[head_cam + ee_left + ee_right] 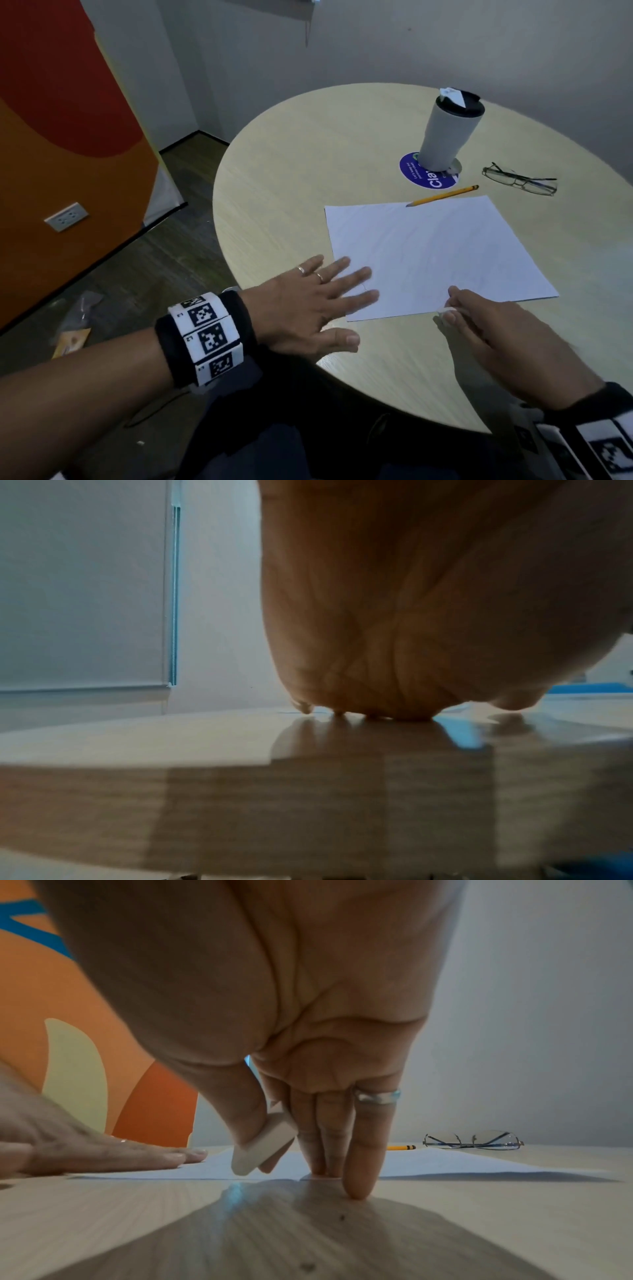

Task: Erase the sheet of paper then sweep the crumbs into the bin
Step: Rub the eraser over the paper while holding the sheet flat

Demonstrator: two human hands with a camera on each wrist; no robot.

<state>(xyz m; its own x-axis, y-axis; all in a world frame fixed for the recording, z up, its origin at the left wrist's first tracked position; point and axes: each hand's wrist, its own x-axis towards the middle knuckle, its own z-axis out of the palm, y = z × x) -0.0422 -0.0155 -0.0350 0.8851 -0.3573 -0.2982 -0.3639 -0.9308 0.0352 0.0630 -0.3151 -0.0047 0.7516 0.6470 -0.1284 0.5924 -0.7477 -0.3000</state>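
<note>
The right hand (493, 339) is shown at the near edge of the paper (435, 253), with a white eraser (263, 1144) pinched between thumb and forefinger; the eraser is held tilted, its lower end just above the paper's near edge. The remaining fingers (359, 1164) are extended downward, the ringed one touching the bench (294, 164) just in front of the paper. The left hand (308, 308) is laid flat and released, fingers spread, with the fingertips pressed on the paper's near-left corner and the thumb on the bare bench; nothing is grasped by it. Two rings are seen on this hand, and marker bands are worn on both wrists. In the left wrist view only the underside of the palm (411, 601) is seen, resting on the wood-grain surface.

The paper lies flat near the middle of the round bench, its surface appearing almost blank; faint marks can barely be made out. A yellow pencil (443, 196) is placed at the paper's far edge, its point resting on the sheet. Beyond it a grey tumbler (445, 133) with a black lid stands upright on a blue round sticker (421, 178). Folded glasses (520, 180) lie to the right of the sticker, apart from the pencil. A few dark specks (308, 1267) are visible on the bench in the right wrist view. No bin can be identified in any view.
</note>
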